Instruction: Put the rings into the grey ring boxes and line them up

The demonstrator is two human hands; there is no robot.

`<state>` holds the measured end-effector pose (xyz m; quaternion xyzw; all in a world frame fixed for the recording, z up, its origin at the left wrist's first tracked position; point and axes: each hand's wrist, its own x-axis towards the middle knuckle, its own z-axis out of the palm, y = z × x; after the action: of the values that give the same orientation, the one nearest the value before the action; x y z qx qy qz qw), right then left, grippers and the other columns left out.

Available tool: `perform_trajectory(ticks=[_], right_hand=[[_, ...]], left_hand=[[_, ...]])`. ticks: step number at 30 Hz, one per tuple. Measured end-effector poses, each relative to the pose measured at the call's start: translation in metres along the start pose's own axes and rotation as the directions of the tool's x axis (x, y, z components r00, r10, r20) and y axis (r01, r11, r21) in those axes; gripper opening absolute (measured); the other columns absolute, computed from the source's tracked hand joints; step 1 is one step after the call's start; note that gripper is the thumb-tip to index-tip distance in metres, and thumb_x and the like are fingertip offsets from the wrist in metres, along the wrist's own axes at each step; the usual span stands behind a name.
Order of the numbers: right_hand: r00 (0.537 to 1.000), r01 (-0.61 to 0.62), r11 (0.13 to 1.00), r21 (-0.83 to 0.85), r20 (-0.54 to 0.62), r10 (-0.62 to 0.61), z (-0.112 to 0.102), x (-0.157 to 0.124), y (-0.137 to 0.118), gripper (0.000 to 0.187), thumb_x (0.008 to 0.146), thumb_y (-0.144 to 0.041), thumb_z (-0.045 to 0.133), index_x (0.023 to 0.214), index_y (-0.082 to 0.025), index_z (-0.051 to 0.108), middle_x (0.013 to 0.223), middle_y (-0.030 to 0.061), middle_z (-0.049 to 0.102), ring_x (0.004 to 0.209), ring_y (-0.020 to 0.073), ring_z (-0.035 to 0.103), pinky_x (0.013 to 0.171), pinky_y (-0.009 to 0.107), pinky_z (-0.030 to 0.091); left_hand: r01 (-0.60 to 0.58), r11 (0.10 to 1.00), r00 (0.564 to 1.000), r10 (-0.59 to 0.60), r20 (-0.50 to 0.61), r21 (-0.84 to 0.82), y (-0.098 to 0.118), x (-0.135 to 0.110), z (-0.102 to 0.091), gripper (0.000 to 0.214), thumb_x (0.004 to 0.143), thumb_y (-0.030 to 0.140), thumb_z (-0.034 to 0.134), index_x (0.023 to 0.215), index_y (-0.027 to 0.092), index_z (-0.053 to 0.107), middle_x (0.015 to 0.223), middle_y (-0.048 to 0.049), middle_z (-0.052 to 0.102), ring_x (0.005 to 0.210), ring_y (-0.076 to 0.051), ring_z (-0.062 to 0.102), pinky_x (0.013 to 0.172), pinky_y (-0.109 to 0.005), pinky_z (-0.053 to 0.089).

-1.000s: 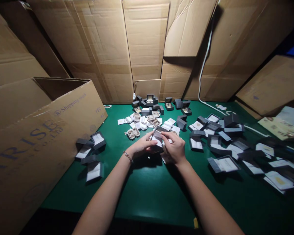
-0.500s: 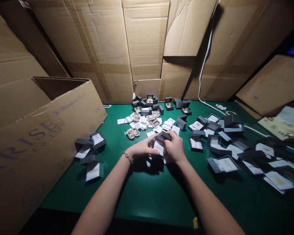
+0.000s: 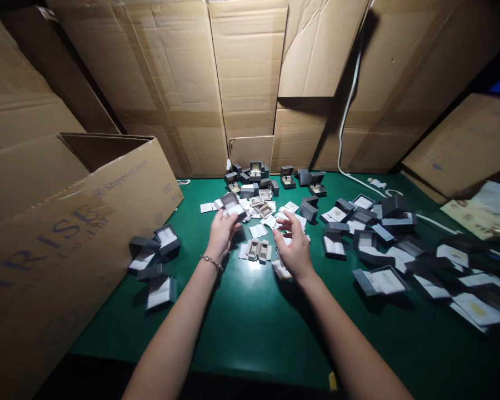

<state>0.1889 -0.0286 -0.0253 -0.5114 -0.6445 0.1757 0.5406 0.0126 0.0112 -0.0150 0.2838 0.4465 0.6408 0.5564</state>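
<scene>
Now the hands have parted: the left fingers (image 3: 229, 219) grasp a small grey box (image 3: 230, 202), the right fingers (image 3: 289, 225) spread empty.

The left hand (image 3: 221, 233) is lifted, its palm turned inward and its fingers closed at the tips around something small. A thin chain bracelet (image 3: 211, 263) circles the left wrist. The right hand (image 3: 294, 250) is well apart from it — fingers loosely spread and gently curved, gripping nothing. The left forearm (image 3: 170, 333) and right forearm (image 3: 350, 344) come in bare from the bottom edge, angling inward.
</scene>
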Motion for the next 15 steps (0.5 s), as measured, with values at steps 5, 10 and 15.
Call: perform_trajectory(ticks=[5, 10, 15], right_hand=[[0.998, 0.002, 1.0, -0.03, 0.07, 0.0, 0.001, 0.0, 0.001, 0.043, 0.084, -0.029, 0.05, 0.126, -0.018, 0.05, 0.099, 0.0087, 0.069, 0.076, 0.0177, 0.066, 0.074, 0.032, 0.054], [0.985, 0.016, 0.998, -0.058, 0.17, -0.006, 0.001, -0.001, 0.0, 0.035, 0.084, -0.028, 0.048, 0.116, -0.019, 0.059, 0.091, 0.0059, 0.071, 0.071, 0.017, 0.066, 0.07, 0.03, 0.053], [0.969, 0.043, 0.991, -0.129, 0.246, -0.011, 0.003, -0.003, 0.002, 0.029, 0.086, -0.028, 0.046, 0.107, -0.02, 0.065, 0.089, 0.006, 0.072, 0.075, 0.0185, 0.067, 0.072, 0.03, 0.053]], left_hand=[[-0.207, 0.978, 0.886, 0.185, -0.424, -0.006, 0.003, 0.024, -0.026, 0.063, 0.081, 0.011, 0.059, 0.136, 0.031, 0.034, 0.122, -0.0079, 0.057, 0.083, -0.009, 0.066, 0.068, -0.016, 0.054], [-0.089, 0.992, 0.822, 0.126, -0.555, 0.094, 0.003, 0.037, -0.052, 0.071, 0.082, 0.015, 0.057, 0.143, 0.034, 0.025, 0.138, -0.0135, 0.044, 0.074, -0.013, 0.071, 0.054, -0.018, 0.052], [-0.053, 0.996, 0.856, 0.085, -0.51, 0.076, 0.0, 0.04, -0.061, 0.085, 0.084, 0.011, 0.047, 0.147, 0.04, -0.002, 0.148, -0.0119, 0.03, 0.083, -0.011, 0.07, 0.058, -0.015, 0.05]])
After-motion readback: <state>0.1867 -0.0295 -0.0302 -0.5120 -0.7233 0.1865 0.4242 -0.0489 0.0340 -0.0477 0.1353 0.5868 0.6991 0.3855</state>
